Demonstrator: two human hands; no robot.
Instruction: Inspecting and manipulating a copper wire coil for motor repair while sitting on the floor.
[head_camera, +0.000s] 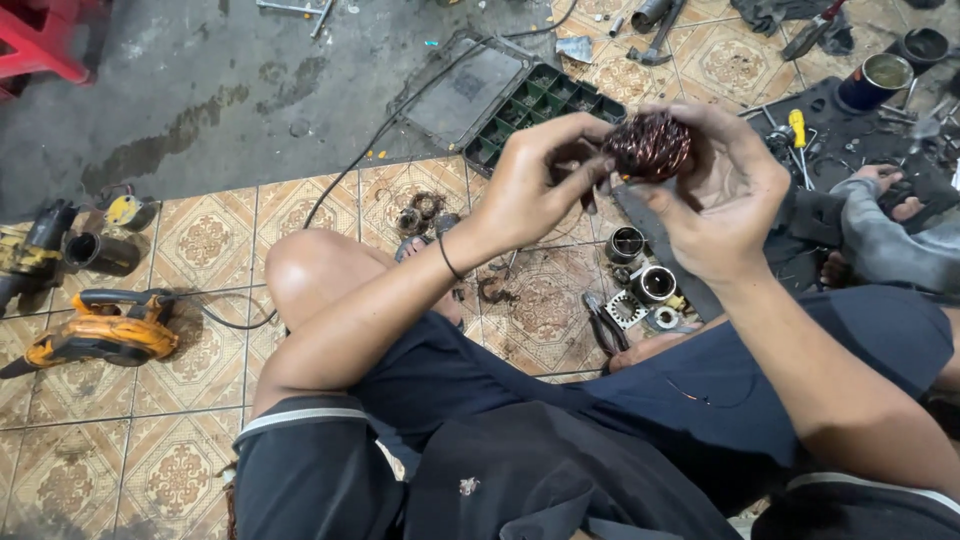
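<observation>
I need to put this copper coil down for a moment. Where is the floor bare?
Bare tiles lie left of the raised knee, between it and the orange power tool. The grey concrete beyond is open too. Under both hands, around the pliers and metal rings, it is crowded.

We see a coil (648, 146) of glossy copper wire. The floor tiles (205, 240) look glazed but dusty, the concrete (200, 90) beyond rough and stained. The orange tool (100, 335) is scuffed plastic; the pliers (603, 328) and cylinders (640, 265) are dull metal. Our shorts (560, 400) are matt cloth.
</observation>
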